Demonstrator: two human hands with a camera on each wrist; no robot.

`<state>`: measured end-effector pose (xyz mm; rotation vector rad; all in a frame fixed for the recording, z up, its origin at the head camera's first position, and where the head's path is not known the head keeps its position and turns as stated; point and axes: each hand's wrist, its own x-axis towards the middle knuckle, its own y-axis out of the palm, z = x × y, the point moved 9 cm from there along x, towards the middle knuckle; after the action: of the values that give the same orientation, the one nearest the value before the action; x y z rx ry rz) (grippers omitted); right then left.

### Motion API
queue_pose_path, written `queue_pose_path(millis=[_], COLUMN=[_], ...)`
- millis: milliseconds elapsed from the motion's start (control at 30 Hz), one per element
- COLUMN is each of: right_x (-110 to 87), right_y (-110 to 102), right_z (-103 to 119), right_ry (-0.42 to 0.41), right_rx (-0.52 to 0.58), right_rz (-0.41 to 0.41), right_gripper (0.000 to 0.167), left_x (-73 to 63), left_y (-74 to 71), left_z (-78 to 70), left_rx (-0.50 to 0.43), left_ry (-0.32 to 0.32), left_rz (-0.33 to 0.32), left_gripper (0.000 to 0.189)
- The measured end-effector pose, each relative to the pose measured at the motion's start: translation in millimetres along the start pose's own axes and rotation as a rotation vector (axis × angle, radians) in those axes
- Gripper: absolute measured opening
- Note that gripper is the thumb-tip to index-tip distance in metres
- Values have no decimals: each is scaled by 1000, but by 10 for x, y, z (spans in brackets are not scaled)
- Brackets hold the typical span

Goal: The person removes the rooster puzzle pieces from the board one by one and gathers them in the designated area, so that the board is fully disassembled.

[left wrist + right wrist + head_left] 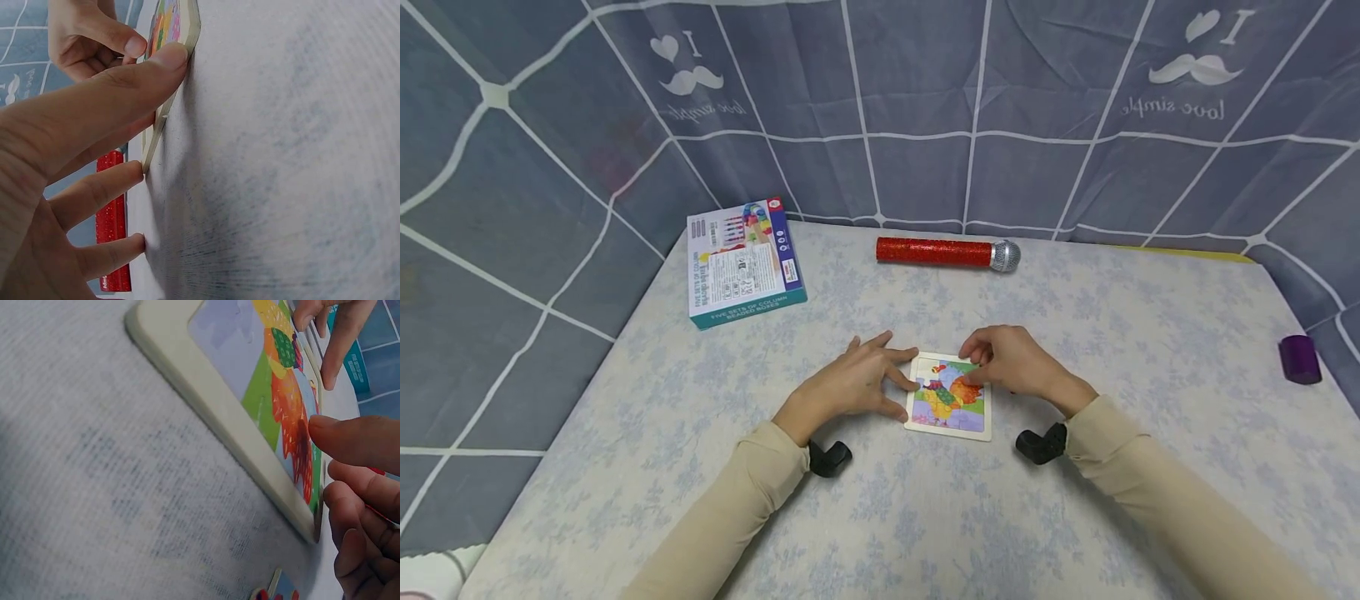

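Note:
A small square jigsaw puzzle (951,419) of a colourful bird lies in a pale frame on the table. My left hand (857,379) is at its left side, fingers spread, with thumb and fingertips touching the frame edge. In the left wrist view, the thumb of the left hand (94,119) rests on the frame's rim. My right hand (1018,362) is over the upper right part. Its thumb (350,439) touches the orange tail area, while the other fingers are loosely curled by the far edge. No separate piece shows between the right fingers.
Loose puzzle pieces (278,589) lie beside the frame, partly out of view. Beyond the hands is a red glittery microphone (936,252). A bead-toy box (745,262) stands at the back left, and a purple cylinder (1300,359) sits near the right edge. Behind hangs a checked curtain (925,100).

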<state>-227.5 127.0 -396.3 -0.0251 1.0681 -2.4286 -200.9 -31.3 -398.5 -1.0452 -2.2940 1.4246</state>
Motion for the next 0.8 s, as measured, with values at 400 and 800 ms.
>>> queue_pose_path(millis=[400, 800], right_x=[21, 34], right_y=[34, 43], right_z=[83, 119], right_ry=[-7, 21], right_rx=[-25, -66], right_rz=[35, 45], right_gripper=[24, 23], left_x=[5, 9], left_y=[-6, -12], left_z=[4, -5], left_rx=[-8, -17], left_ry=[-7, -11], left_rz=[-6, 1], left_gripper=[45, 45])
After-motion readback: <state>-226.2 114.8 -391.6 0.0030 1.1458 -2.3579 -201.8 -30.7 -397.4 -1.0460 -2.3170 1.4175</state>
